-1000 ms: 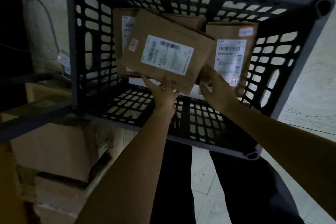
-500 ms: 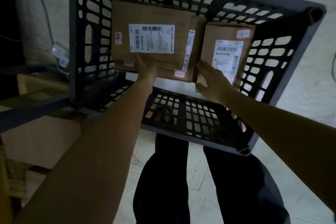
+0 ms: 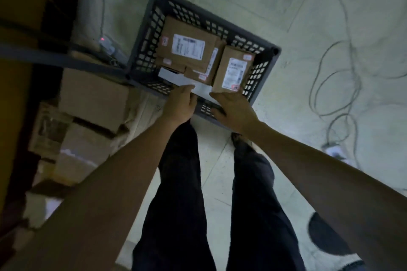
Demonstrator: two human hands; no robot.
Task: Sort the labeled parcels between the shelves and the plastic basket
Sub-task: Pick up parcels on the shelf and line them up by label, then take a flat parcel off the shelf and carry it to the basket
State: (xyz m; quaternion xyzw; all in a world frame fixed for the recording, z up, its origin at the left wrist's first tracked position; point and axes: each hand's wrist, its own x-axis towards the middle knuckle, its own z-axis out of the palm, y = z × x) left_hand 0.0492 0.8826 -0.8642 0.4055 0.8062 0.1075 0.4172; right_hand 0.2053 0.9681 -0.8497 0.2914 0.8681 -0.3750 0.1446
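A dark plastic basket point(image 3: 145, 35) stands on the floor ahead of me. Inside it a large brown parcel point(image 3: 187, 45) with a white label lies on other brown parcels. A narrower labeled parcel point(image 3: 234, 68) leans at the basket's right side, and a white flat item point(image 3: 174, 77) lies at the near edge. My left hand point(image 3: 179, 105) hovers over the basket's near rim, fingers loosely curled, holding nothing. My right hand point(image 3: 233, 110) is beside it, fingers spread, just below the narrow parcel and apart from it.
Cardboard boxes point(image 3: 92, 97) are stacked on the left under a grey shelf rail point(image 3: 55, 57). A power strip with a red light point(image 3: 105, 43) lies behind the basket. Cables point(image 3: 337, 86) trail over the pale floor at right. My legs stand below the hands.
My left hand set the large parcel on the stack and let go. Both hands pulled back to the near rim. The view rose and moved away from the basket.
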